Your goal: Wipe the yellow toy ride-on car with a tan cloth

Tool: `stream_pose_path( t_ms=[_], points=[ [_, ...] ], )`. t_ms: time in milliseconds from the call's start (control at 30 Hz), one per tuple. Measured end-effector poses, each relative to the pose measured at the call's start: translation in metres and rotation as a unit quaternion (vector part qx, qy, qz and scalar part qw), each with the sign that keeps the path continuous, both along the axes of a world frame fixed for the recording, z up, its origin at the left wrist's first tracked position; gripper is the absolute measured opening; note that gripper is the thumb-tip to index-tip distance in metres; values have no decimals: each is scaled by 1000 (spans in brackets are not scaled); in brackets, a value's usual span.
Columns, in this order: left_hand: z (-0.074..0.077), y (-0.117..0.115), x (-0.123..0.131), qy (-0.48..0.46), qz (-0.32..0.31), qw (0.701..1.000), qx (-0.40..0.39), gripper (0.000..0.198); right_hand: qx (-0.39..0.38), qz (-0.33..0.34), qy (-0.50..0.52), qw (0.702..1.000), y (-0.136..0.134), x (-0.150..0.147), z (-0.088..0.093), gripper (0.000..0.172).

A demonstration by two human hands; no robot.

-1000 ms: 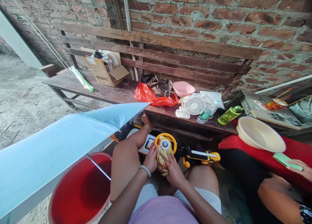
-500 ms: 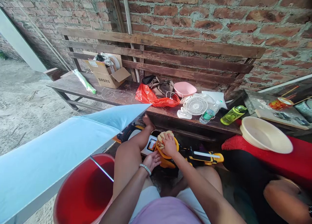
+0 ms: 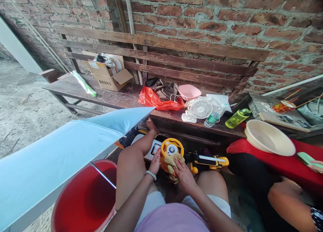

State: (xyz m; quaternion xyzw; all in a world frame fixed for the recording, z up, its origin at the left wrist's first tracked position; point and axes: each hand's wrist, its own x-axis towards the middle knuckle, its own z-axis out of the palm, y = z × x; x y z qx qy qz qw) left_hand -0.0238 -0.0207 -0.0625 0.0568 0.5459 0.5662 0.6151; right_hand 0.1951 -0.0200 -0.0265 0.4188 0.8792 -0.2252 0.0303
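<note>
Between my legs is a yellow, black and white ride-on toy with a round yellow steering wheel [image 3: 182, 145]. A yellow and black arm [image 3: 210, 160] of the toy points to the right. My right hand [image 3: 185, 174] presses a tan patterned cloth [image 3: 174, 159] against the toy just below the wheel, and part of the cloth hangs down. My left hand [image 3: 154, 162], with a beaded bracelet on its wrist, lies along the left side of the wheel. Its fingers are stretched out and hold nothing; whether they touch the wheel is hard to make out.
Behind stands a wooden bench [image 3: 111, 98] with a cardboard box [image 3: 104, 79], red bag [image 3: 158, 102], white fan [image 3: 201, 108] and bottles. A red bucket [image 3: 59, 208] and pale blue panel [image 3: 63, 148] are left. At right, a person holds something green [image 3: 309, 159] near a cream basin [image 3: 267, 138].
My right hand and the cloth have moved from the steering wheel down toward me, uncovering the wheel. My left hand has turned and risen slightly. A co-worker's hand with a green thing has appeared at right.
</note>
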Motion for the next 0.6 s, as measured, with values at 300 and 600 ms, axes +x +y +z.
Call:
stream_pose_path(
  t_ms=[300,600],
  points=[
    [5,-1,-9,-148,-49,986,-52,63,76,-216,89,969,91,-20,28,79],
    [-6,-3,-16,-213,-36,976,-22,61,18,-48,-10,999,113,-91,34,76]
  ],
)
